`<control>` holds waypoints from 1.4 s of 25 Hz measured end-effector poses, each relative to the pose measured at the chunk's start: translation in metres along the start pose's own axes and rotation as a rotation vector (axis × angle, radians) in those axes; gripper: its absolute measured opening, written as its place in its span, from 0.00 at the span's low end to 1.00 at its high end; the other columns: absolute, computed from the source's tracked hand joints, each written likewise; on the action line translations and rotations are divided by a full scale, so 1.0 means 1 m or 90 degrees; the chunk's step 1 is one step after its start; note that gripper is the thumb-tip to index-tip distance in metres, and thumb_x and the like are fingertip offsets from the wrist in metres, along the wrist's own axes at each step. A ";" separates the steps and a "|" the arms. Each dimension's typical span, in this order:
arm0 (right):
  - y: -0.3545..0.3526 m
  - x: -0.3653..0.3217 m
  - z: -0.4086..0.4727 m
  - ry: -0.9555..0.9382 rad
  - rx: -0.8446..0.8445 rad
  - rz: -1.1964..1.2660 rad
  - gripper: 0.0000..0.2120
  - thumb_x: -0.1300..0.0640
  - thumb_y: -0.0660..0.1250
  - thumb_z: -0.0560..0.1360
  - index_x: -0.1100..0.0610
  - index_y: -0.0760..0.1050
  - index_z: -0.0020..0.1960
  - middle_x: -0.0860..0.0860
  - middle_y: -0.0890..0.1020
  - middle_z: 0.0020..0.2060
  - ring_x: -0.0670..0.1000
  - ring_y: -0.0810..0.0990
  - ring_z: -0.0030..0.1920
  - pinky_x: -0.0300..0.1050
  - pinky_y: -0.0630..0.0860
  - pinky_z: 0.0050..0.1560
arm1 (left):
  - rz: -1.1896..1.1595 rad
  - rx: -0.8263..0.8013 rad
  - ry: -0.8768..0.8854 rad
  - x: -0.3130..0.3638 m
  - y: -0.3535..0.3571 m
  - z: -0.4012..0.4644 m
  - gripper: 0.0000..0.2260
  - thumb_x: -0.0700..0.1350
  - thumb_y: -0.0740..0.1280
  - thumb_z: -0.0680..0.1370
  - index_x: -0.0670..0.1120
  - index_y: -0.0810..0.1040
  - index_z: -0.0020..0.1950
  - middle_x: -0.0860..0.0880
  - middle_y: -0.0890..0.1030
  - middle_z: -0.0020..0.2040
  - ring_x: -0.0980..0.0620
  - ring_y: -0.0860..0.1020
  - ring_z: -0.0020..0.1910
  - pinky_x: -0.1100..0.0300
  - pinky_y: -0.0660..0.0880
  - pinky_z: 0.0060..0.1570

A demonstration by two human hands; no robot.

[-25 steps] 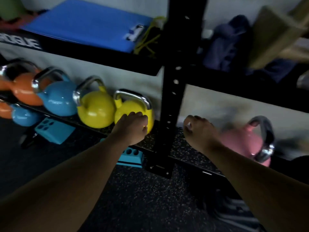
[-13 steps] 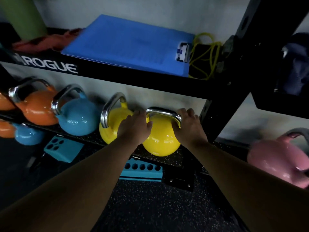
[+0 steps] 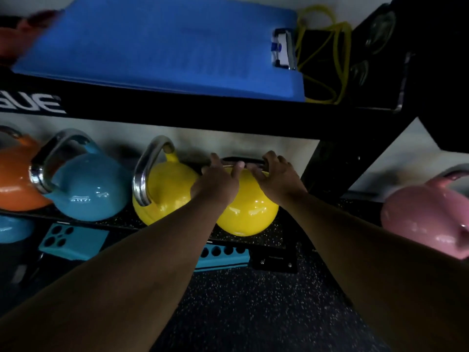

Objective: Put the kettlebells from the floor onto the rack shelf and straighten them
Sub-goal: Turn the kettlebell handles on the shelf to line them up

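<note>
A yellow kettlebell [image 3: 248, 212] stands on the low rack shelf [image 3: 281, 235] beside the black upright. My left hand [image 3: 218, 181] and my right hand [image 3: 276, 179] both grip its steel handle, one at each end. To its left stand a second yellow kettlebell [image 3: 165, 189], a blue kettlebell [image 3: 88, 191] and an orange kettlebell [image 3: 15, 184] in a row, handles turned sideways. A pink kettlebell [image 3: 421, 219] sits on the shelf right of the upright.
The upper shelf [image 3: 177, 107] overhangs the row and carries a blue clipboard [image 3: 157, 44] and yellow bands [image 3: 327, 59]. A black upright post [image 3: 330, 163] splits the shelf. Teal blocks [image 3: 73, 240] and another blue kettlebell [image 3: 12, 229] lie below. Speckled rubber floor [image 3: 253, 313] is underfoot.
My right hand has crossed from the pink kettlebell's side to the yellow kettlebell's handle. Both hands now close on that handle, and my view has moved closer and leftward.
</note>
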State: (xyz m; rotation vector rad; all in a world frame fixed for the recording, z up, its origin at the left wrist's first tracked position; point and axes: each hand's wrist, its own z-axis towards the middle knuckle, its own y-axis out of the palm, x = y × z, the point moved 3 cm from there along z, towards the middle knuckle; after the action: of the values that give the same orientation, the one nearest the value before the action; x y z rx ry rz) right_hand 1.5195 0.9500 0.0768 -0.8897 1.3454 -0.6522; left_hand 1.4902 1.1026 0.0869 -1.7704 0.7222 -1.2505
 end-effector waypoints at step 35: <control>0.042 -0.032 -0.047 0.228 0.132 0.654 0.19 0.46 0.50 0.84 0.45 0.70 0.71 0.48 0.80 0.59 0.41 0.79 0.49 0.31 0.74 0.36 | -0.477 -0.157 0.159 0.010 0.044 0.036 0.24 0.54 0.48 0.84 0.52 0.49 0.80 0.46 0.56 0.80 0.45 0.59 0.76 0.55 0.60 0.68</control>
State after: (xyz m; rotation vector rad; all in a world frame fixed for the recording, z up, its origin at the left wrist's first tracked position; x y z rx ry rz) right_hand 1.4648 0.9912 0.0592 0.1555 1.7769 -0.1236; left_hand 1.5281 1.0833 0.0473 -2.2131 0.3488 -1.9688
